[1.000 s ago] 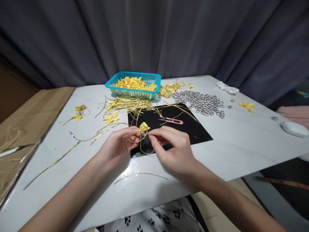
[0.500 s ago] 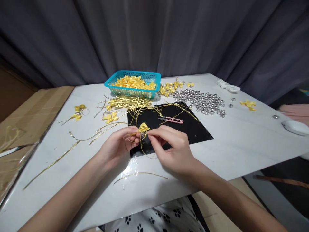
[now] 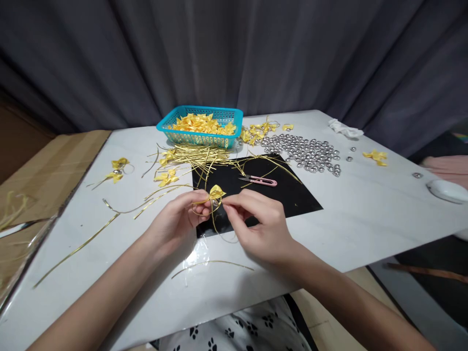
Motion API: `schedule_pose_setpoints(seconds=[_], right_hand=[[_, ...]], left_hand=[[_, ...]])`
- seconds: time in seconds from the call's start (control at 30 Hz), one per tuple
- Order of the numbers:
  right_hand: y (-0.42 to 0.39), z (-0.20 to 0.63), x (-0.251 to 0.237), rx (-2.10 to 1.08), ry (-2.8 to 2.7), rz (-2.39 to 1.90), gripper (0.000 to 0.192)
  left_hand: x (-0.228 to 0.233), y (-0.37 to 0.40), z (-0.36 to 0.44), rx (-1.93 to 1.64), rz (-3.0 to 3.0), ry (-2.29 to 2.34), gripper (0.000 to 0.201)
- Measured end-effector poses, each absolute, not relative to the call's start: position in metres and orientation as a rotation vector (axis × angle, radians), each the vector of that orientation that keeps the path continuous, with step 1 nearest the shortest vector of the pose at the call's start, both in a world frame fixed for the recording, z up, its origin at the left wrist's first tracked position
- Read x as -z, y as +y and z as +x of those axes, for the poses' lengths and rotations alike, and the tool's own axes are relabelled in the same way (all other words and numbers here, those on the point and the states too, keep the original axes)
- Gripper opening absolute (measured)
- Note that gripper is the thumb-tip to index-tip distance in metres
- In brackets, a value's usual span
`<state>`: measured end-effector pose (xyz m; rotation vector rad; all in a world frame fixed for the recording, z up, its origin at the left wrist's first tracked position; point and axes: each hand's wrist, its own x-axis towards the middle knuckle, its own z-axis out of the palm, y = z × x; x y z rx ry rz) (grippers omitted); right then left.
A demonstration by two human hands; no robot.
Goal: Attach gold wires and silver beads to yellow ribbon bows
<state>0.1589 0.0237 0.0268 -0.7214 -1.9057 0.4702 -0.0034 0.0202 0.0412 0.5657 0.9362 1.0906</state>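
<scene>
Yellow ribbon bow (image 3: pixel 216 191) pinched in left hand (image 3: pixel 179 222) fingertips over near edge of black mat (image 3: pixel 288 195). Right hand (image 3: pixel 261 226) fingers closed on gold wire (image 3: pixel 214 222) just right of bow (wire loops down toward table's near edge). Both hands equally close. Against earlier frame: barely shifted, wire tail pulled slightly tighter.

Home craft piecework station: white table (image 3: pixel 365 214) before grey pleated curtain (image 3: pixel 256 53); turquoise plastic basket (image 3: pixel 200 140) of yellow ribbon bows; heap of silver metal bells (image 3: pixel 310 153).
</scene>
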Motion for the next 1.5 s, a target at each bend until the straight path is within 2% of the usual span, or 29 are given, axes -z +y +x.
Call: schedule_pose_setpoints(seconds=[1.5], right_hand=[[0.024, 0.156, -0.023, -0.468, -1.828, -0.651, 0.015]], left_hand=[[-0.051, 0.018, -0.001, -1.114, 0.616, 0.943, 0.014]])
